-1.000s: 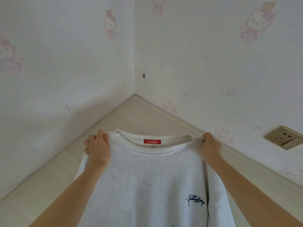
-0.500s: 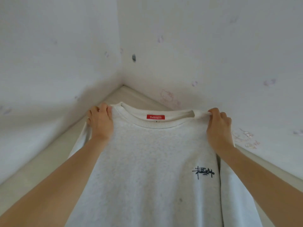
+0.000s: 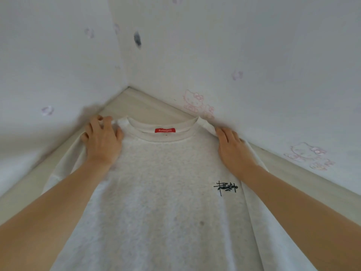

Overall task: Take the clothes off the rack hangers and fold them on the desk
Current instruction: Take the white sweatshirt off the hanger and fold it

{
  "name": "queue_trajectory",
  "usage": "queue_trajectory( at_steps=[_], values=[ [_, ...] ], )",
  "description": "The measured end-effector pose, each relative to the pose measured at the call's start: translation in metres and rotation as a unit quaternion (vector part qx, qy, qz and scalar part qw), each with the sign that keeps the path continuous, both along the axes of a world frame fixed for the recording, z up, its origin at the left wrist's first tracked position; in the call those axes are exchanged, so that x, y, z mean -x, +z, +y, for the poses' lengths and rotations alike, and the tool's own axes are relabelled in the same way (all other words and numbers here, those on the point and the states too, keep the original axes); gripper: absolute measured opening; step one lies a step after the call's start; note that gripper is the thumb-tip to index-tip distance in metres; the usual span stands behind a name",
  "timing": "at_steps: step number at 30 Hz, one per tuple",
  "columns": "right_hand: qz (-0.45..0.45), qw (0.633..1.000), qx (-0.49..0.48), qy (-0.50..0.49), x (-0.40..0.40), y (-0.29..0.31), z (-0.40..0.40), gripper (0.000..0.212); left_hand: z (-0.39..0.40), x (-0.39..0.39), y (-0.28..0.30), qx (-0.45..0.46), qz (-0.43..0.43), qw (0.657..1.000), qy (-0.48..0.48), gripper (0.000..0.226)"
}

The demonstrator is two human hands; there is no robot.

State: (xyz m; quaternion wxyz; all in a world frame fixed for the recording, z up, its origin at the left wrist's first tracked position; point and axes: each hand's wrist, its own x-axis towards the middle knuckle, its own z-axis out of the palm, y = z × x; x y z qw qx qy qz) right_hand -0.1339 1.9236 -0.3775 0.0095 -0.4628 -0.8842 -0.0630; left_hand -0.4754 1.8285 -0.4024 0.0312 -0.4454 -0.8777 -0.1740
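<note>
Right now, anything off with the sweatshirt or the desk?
One thing: a small dark spot on the front of the sweatshirt, below the chest print; it looks like a stain. A dark mark also sits on the wall. Otherwise the sweatshirt lies flat and face up on the desk.

Both forearms stretched forward, left hand [image 3: 102, 140] fingers curled, right hand [image 3: 231, 146] flat, palm down

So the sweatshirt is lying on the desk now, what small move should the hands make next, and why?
Probably smooth the shoulders outward, then start the fold. The sweatshirt lies front up on the desk, collar toward the corner. The left hand and right hand rest on its shoulders, and the left sleeve looks bunched near the wall.
</note>
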Motion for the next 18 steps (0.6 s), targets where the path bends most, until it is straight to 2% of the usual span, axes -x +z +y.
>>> queue_trajectory(
  at_steps=[2, 4, 8, 10, 14, 16, 18],
  values=[
    [0.01, 1.0, 0.016, 0.022, -0.005, 0.009, -0.001, 0.059, 0.002, -0.006, 0.008, 0.006, -0.006, 1.0, 0.007, 0.041],
    [0.078, 0.995, 0.056, 0.027, -0.014, 0.02, -0.007, 0.064, 0.002, -0.021, 0.017, -0.004, -0.019, 1.0, -0.007, 0.049],
    [0.134, 0.987, 0.086, -0.017, -0.055, 0.041, -0.038, 0.057, -0.006, -0.083, 0.027, 0.026, -0.057, 0.987, -0.147, 0.047],
    [0.145, 0.977, 0.129, -0.087, -0.085, 0.045, -0.058, 0.054, -0.016, -0.125, 0.03, 0.047, -0.091, 0.97, -0.222, 0.048],
    [0.175, 0.919, 0.254, -0.246, -0.126, 0.044, -0.091, 0.056, -0.036, -0.195, 0.026, 0.126, -0.12, 0.938, -0.3, 0.054],
    [0.197, 0.887, 0.306, -0.285, -0.144, 0.042, -0.11, 0.052, -0.045, -0.224, 0.028, 0.149, -0.129, 0.931, -0.308, 0.055],
    [0.177, 0.874, 0.345, -0.293, -0.16, 0.04, -0.13, 0.049, -0.054, -0.246, 0.031, 0.161, -0.153, 0.929, -0.297, 0.055]
  ],
)
